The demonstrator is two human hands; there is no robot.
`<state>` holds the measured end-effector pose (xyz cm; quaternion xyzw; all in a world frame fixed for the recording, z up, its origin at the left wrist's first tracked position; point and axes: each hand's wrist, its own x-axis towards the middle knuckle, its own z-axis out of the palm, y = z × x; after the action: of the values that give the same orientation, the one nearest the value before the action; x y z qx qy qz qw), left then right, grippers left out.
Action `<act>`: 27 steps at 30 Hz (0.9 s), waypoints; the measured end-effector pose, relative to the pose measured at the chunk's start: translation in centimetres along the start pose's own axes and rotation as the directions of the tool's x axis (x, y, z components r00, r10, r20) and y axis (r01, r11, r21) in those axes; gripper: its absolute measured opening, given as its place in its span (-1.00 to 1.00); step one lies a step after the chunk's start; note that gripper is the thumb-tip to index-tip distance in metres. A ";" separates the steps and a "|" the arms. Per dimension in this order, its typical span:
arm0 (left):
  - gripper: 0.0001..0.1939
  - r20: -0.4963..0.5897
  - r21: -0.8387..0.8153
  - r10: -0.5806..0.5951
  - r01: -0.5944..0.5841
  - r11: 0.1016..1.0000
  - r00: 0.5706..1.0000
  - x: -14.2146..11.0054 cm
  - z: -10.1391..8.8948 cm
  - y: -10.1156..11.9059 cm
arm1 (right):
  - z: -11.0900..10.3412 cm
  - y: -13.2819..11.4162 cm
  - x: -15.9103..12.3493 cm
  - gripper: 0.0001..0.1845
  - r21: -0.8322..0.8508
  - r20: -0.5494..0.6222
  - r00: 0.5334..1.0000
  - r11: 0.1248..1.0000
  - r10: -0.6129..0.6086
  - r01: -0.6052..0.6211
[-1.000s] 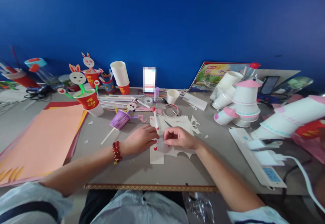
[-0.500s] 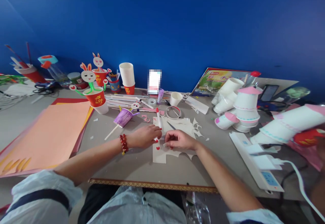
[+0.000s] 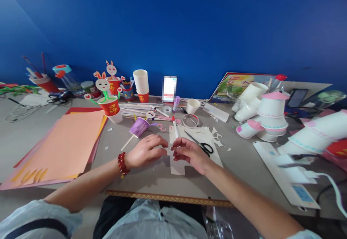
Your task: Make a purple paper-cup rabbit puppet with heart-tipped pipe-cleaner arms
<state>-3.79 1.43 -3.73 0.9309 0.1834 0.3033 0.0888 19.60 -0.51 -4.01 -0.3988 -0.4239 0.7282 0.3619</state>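
Observation:
My left hand (image 3: pixel 148 150), with a red bead bracelet (image 3: pixel 123 165) on the wrist, hovers just left of a white paper strip (image 3: pixel 177 168). Its fingers are loosely bent and apart, with nothing visible in them. Facing it over the strip is my right hand (image 3: pixel 189 154), fingers curled but apart. A pale patch lies between the fingertips; whether it is a loose scrap or the strip below, I cannot tell. A red-capped white marker (image 3: pixel 175 126) lies just beyond the hands. Black-handled scissors (image 3: pixel 207 148) rest on cut white paper (image 3: pixel 217 158) beside my right hand.
A purple paper cup figure (image 3: pixel 139 127) lies left of the marker. Rabbit-topped red cups (image 3: pixel 110 106) and stacked white cups (image 3: pixel 141 81) stand behind. Coloured paper sheets (image 3: pixel 65 141) cover the left; a power strip (image 3: pixel 284 174) and white cup towers (image 3: pixel 272 105) are at right.
My left hand has drawn back to the left, off the strip. The right hand's pinch has loosened and its fingers have spread. The red marks on the strip are now hidden; the view has shifted slightly.

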 end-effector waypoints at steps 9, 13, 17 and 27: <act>-0.80 -0.102 -0.013 0.023 -0.024 1.000 0.995 -1.3 -0.5 -0.5 | 2.2 0.7 0.9 -0.61 0.024 -0.095 0.995 0.999 -0.036 0.039; -0.82 -0.165 -0.058 0.030 -0.040 0.998 0.986 -1.4 -0.3 -0.6 | 2.3 0.9 1.2 -0.65 0.043 -0.122 0.992 0.999 -0.024 0.029; -0.91 -0.151 -0.129 -0.051 0.031 0.991 0.987 -1.3 -0.5 -0.4 | 2.2 0.7 1.1 -0.74 0.127 -0.022 1.000 0.992 0.008 -0.006; -0.92 -0.117 -0.076 0.027 -0.036 0.996 0.993 -1.3 0.1 -0.8 | 2.1 1.3 1.4 -0.74 0.084 0.021 0.998 0.995 0.053 -0.055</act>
<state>-4.92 1.64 -4.73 0.9103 0.1614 0.3650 0.1097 16.95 -0.49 -4.86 -0.3877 -0.3852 0.7586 0.3547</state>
